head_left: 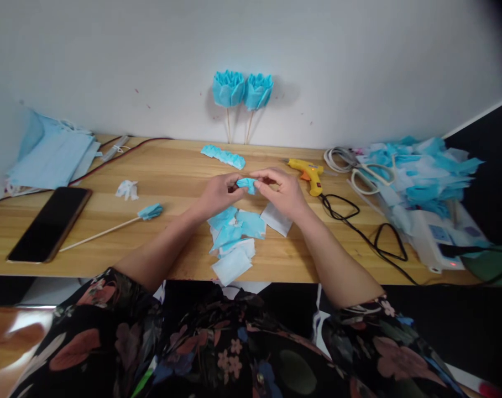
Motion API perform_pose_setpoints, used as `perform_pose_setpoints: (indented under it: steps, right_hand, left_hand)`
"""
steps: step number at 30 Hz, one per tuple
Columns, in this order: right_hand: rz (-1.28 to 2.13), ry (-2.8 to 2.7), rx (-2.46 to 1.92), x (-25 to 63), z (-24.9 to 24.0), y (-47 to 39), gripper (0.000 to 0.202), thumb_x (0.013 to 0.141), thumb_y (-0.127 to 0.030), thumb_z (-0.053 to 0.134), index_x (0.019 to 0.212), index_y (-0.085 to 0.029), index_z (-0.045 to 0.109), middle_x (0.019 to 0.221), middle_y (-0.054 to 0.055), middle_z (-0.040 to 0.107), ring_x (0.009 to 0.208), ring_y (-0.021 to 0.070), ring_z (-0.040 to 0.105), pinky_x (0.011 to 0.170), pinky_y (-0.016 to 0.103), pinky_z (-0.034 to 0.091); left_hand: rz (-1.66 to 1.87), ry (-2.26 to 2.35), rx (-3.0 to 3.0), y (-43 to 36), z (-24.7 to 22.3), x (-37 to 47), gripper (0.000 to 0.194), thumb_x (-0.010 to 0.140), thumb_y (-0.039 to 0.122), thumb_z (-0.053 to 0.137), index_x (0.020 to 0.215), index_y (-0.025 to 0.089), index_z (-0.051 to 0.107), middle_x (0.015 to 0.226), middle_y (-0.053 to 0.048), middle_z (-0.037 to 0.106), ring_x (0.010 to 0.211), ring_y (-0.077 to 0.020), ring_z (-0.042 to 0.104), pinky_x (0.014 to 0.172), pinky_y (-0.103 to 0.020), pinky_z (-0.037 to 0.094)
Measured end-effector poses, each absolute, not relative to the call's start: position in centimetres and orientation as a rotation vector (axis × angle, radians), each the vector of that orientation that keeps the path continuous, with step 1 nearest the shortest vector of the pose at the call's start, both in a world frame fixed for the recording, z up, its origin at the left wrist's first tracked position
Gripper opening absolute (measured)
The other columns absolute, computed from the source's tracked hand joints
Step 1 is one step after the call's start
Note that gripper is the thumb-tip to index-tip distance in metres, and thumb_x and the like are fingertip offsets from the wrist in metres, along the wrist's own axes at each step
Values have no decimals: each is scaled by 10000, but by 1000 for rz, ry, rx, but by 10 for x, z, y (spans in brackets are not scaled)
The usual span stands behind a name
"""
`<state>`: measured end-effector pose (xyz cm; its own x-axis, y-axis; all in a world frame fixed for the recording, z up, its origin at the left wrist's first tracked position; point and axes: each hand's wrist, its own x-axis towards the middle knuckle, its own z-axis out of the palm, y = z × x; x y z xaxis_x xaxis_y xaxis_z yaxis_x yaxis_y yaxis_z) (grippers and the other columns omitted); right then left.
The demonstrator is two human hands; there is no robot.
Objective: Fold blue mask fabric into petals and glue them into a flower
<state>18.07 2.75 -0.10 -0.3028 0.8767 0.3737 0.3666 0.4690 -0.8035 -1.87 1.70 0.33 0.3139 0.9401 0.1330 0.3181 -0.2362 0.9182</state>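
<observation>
Between my two hands is a small crumpled blue fabric piece (246, 184). My left hand (220, 193) pinches its left end, and my right hand (281, 192) pinches its right end. Just below them lie several loose blue and white fabric pieces (230, 237), with a white piece (277, 219) partly under my right wrist. Beyond my hands rests a row of folded blue petals (223, 156). To the left, a stick with a small blue bud (150, 211) on its tip lies on the wooden table (168, 166).
Two blue fabric flowers (228, 89) on sticks lean against the wall. A yellow glue gun (311, 172) lies right of my hands, its black cord trailing to a power strip (435, 240). Scissors (371, 178) and blue scraps (429, 168) sit right. Face masks (52, 152) and a phone (50, 224) lie left.
</observation>
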Motion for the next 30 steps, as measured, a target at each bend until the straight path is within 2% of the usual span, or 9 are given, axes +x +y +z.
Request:
perform_pose_setpoints:
  steps: [7, 10, 14, 18, 21, 27, 30]
  right_hand:
    - [1050, -1678, -1070, 179, -8, 31, 203, 832, -427, 696, 864, -226, 700, 810, 1, 687, 763, 168, 608, 748, 320, 486]
    - [1113, -1618, -1059, 178, -8, 32, 226, 813, -449, 712, 836, -226, 682, 777, -11, 638, 744, 156, 567, 731, 306, 466]
    - [1180, -1498, -1058, 176, -6, 32, 249, 769, -460, 746, 805, -230, 658, 789, -9, 624, 760, 156, 559, 755, 310, 480]
    - [1229, -1460, -1068, 175, -4, 30, 285, 754, -493, 750, 803, -229, 653, 798, -5, 627, 773, 158, 566, 768, 312, 500]
    - [1258, -1466, -1073, 175, -5, 30, 289, 772, -506, 733, 838, -228, 685, 818, 0, 656, 792, 161, 588, 779, 311, 513]
    - [1264, -1468, -1027, 177, -8, 31, 346, 806, -503, 729, 1033, -243, 756, 1003, 21, 742, 940, 188, 659, 868, 336, 536]
    - [1250, -1503, -980, 177, -11, 31, 384, 787, -459, 774, 1102, -240, 757, 1015, 19, 750, 949, 189, 667, 910, 352, 525]
  left_hand:
    - [1009, 1062, 1446, 21, 4, -21, 225, 777, 364, 680, 753, 173, 563, 636, 48, 504, 580, -83, 418, 567, -229, 326]
    - [1044, 1044, 1345, 23, 4, -20, 207, 764, 319, 706, 848, 177, 580, 645, 55, 536, 559, -76, 454, 559, -218, 359]
    - [1086, 1037, 1291, 24, 4, -19, 282, 766, 305, 721, 981, 182, 585, 659, 64, 557, 552, -79, 486, 547, -215, 374]
    - [1012, 1016, 1378, 21, 3, -18, 204, 784, 328, 710, 810, 169, 584, 638, 58, 521, 559, -72, 434, 547, -221, 329]
    - [1011, 1038, 1433, 20, 2, -17, 236, 798, 341, 697, 722, 174, 549, 611, 58, 467, 556, -71, 384, 544, -228, 285]
    - [970, 1069, 1534, 21, -3, -19, 252, 795, 355, 671, 695, 178, 522, 599, 61, 405, 556, -74, 325, 545, -237, 241]
    - [946, 1075, 1570, 21, -6, -18, 253, 790, 362, 669, 693, 177, 527, 613, 55, 405, 568, -77, 326, 555, -243, 238]
